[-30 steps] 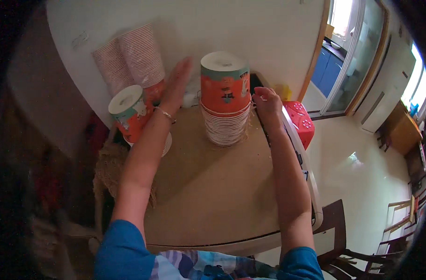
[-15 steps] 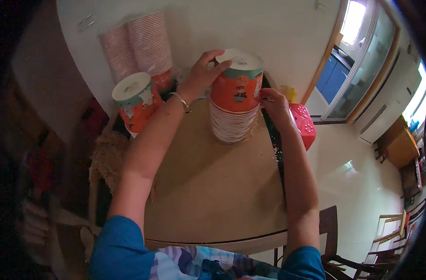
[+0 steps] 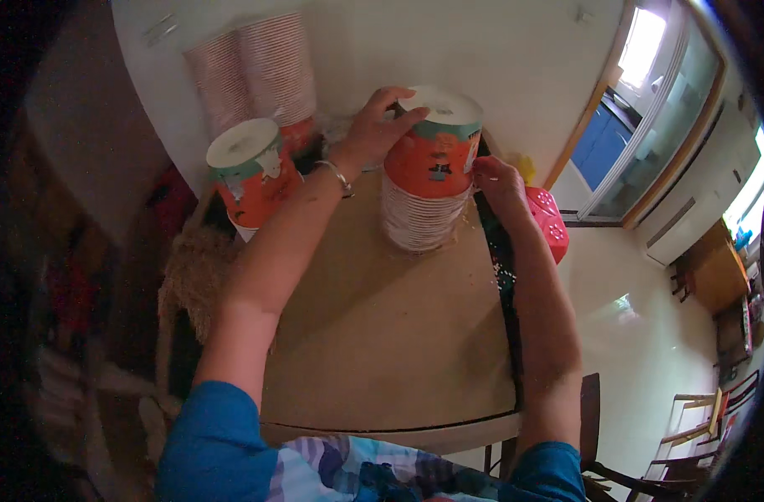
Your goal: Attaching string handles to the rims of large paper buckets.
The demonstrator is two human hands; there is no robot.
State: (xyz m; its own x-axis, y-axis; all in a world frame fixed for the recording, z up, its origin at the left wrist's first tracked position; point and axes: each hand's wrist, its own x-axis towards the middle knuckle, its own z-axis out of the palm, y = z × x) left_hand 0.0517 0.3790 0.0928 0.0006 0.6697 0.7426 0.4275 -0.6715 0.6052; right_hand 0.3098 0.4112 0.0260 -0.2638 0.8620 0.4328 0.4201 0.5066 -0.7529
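Since a second ago the left hand [image 3: 375, 132] has come onto the tub stack [image 3: 432, 171], its parted fingers resting on the top edge, so the stack stands on the tabletop [image 3: 382, 351] between both hands' fingers, the right hand's [image 3: 504, 188] curled, their hold unclear.

Single head view, left one of side-by-side fisheye pair on person's head. Looks down and forward over table [image 3: 390, 360] toward wall [image 3: 490, 50] behind it, upright, unmirrored. Close: forearms [image 3: 269, 251] enter from lower edge, left hand [image 3: 373, 132] and right hand [image 3: 505, 191] above view's middle. Wide lens takes in floor [image 3: 641, 335] and doorway frame [image 3: 584, 125] at right; straight edges bend toward dark rounded rim.
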